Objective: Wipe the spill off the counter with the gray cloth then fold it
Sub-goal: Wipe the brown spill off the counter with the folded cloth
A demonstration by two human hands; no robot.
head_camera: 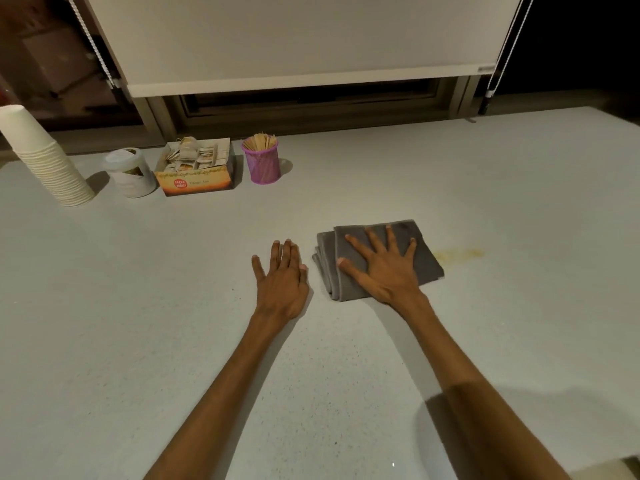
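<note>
A gray cloth (424, 252), folded into a thick rectangle, lies on the pale counter (138, 306). My right hand (382, 268) rests flat on top of it with the fingers spread, pressing down and not gripping. Just right of the cloth, a faint yellowish spill (459, 253) streaks the counter. My left hand (282, 282) lies flat on the bare counter a little left of the cloth, fingers extended, holding nothing.
At the back left stand a tall stack of white paper cups (41, 157), a white lidded jar (130, 173), an open box of tea bags (195, 166) and a pink mesh cup of wooden stirrers (261, 159). A window with a lowered blind (294, 46) runs behind the counter.
</note>
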